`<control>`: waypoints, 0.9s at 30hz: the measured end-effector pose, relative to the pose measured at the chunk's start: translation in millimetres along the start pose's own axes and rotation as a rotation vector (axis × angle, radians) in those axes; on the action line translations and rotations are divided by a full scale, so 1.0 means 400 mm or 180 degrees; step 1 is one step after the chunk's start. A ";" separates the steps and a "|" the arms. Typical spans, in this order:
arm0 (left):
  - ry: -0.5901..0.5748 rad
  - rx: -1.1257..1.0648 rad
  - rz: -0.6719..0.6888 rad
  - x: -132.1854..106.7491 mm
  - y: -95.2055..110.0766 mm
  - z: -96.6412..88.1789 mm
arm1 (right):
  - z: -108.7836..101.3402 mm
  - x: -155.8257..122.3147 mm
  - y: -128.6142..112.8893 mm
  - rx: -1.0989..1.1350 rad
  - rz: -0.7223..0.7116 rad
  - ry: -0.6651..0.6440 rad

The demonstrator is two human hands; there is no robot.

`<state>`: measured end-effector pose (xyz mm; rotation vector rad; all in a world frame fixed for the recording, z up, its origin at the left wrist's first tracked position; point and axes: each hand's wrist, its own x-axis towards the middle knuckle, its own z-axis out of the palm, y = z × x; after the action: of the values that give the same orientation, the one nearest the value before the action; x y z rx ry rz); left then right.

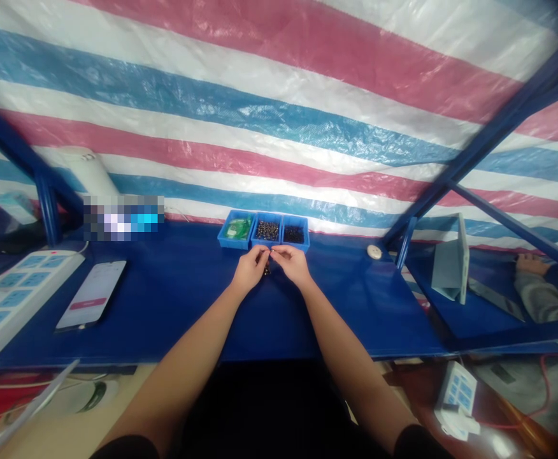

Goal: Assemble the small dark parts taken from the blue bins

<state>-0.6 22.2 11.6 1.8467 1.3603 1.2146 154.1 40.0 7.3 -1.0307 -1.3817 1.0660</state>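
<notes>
My left hand (pixel 250 269) and my right hand (pixel 295 262) meet over the blue table, both with fingers pinched closed. Whatever sits between the fingertips is too small to make out. A few small dark, shiny pieces (pixel 267 271) show just below the fingertips, beside my left hand. Right behind my hands stand three blue bins in a row. The left bin (pixel 234 243) has a green plastic packet (pixel 239 228) in it. Small brassy and dark metal parts (pixel 267 230) fill the middle bin, and small black parts (pixel 294 234) lie in the right one.
A phone (pixel 92 295) and a white power strip (pixel 25 293) lie to the left. On the right are a round pale object (pixel 374 252), a blue frame post (pixel 406 243) and a tablet on a stand (pixel 452 261). Another person's hand (pixel 532 263) rests beyond.
</notes>
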 end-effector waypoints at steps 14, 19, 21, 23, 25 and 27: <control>0.0098 -0.0015 0.0064 0.001 -0.003 0.000 | 0.003 0.002 0.004 0.0214 0.0075 -0.0019; 0.0078 0.0045 0.0063 0.002 -0.001 -0.002 | 0.002 0.003 0.004 0.0174 0.0051 -0.0029; 0.0073 0.0054 0.0059 0.002 0.001 -0.003 | 0.002 0.003 0.002 0.0159 0.0041 -0.0032; 0.0067 0.0059 0.0064 0.002 0.002 -0.003 | 0.001 0.002 0.000 0.0138 0.0040 -0.0042; 0.0065 0.0058 0.0068 0.001 0.002 -0.003 | 0.000 0.002 0.000 0.0124 0.0042 -0.0047; 0.0078 0.0038 0.0051 0.001 0.001 -0.002 | 0.000 0.002 0.003 0.0137 0.0019 -0.0031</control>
<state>-1.0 22.5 12.5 1.8598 1.3712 1.2435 154.2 41.2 6.4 -0.9998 -1.3587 1.1020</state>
